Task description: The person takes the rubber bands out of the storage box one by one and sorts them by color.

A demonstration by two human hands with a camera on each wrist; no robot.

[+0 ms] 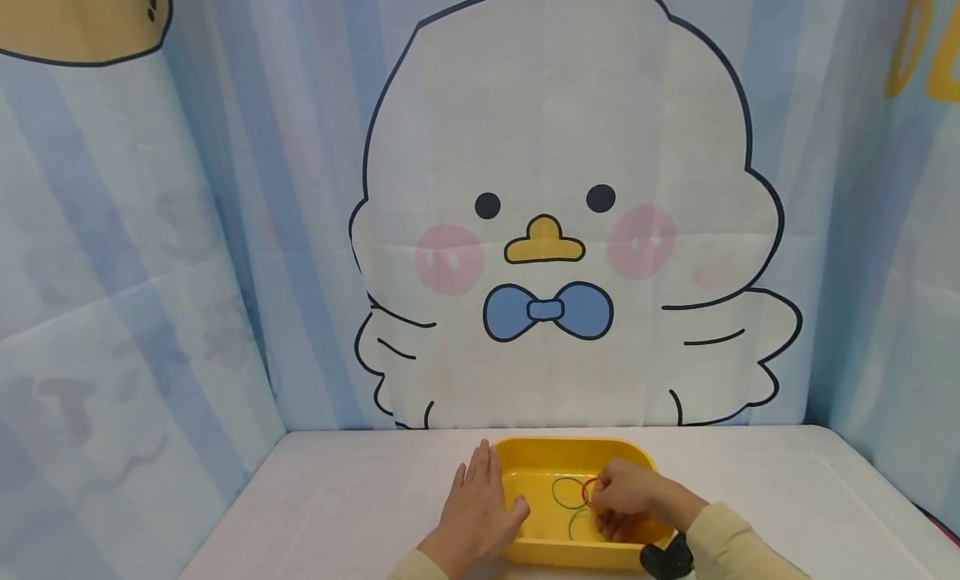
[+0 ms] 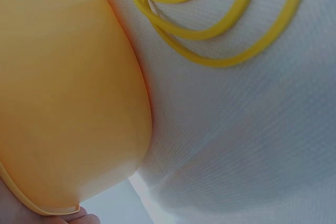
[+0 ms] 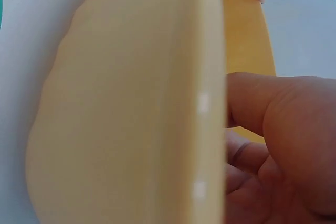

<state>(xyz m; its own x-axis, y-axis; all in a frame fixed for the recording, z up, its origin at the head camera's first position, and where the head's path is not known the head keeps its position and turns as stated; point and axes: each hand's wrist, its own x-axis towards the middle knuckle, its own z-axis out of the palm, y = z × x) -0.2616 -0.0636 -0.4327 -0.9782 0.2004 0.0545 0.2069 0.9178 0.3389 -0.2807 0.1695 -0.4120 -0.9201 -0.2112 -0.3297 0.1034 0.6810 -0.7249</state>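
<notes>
The yellow tray (image 1: 525, 459) sits at lower centre on the white desk (image 1: 337, 497). The left hand (image 1: 476, 513) rests flat, fingers straight, against its left wall. The right hand (image 1: 626, 497) pinches a red band (image 1: 587, 490) inside the tray, beside green bands (image 1: 566, 495).

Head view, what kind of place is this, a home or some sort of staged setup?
Probably a staged tabletop booth: a cartoon chick backdrop curtains off a white table, where both hands work at a yellow tray of rubber bands.

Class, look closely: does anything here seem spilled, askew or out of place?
Yes: yellow rubber bands lie on the white table outside the yellow tray, while others sit inside it.
</notes>
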